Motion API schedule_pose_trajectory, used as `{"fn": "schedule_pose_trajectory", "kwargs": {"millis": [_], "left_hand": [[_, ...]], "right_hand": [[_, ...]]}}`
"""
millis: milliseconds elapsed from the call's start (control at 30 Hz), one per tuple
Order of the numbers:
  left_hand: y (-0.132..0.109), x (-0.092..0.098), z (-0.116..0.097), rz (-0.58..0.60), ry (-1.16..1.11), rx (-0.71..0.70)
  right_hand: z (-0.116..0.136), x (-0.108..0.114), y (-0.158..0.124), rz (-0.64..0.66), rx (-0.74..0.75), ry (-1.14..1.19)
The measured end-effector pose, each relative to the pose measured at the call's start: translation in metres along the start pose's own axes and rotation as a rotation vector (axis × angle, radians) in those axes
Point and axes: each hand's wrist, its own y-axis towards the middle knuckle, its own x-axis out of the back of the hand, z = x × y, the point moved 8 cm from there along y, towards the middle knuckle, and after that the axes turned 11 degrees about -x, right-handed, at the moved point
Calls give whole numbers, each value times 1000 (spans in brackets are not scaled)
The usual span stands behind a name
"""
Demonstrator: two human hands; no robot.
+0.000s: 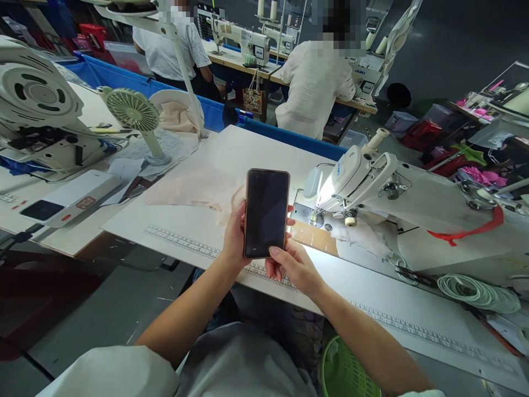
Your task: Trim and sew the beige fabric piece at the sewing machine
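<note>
While held upright, dark-screened phone [266, 212].

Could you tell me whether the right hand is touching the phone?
Touching. The head view shows the right hand with its thumb pressed on the lower edge of the phone, while the left hand wraps around its left side.

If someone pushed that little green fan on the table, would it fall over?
Probably, yes. The green fan has a wide round head on a thin stem over a small base, so it looks top-heavy. It stands on loose papers, which might slide. It looks like light plastic, so easy to lift.
</note>
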Motion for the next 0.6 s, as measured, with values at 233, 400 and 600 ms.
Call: {"fn": "schedule_pose_trajectory", "kwargs": {"millis": [233, 400, 600], "left_hand": [[0, -1, 2, 8, -11, 22], [1, -4, 0, 26, -17, 12], [1, -3, -1, 20, -8, 14]], "right_hand": [[-3, 1, 1, 3, -2, 46], [-2, 2, 0, -3, -21, 53], [-1, 2, 0, -1, -14, 47]]}}
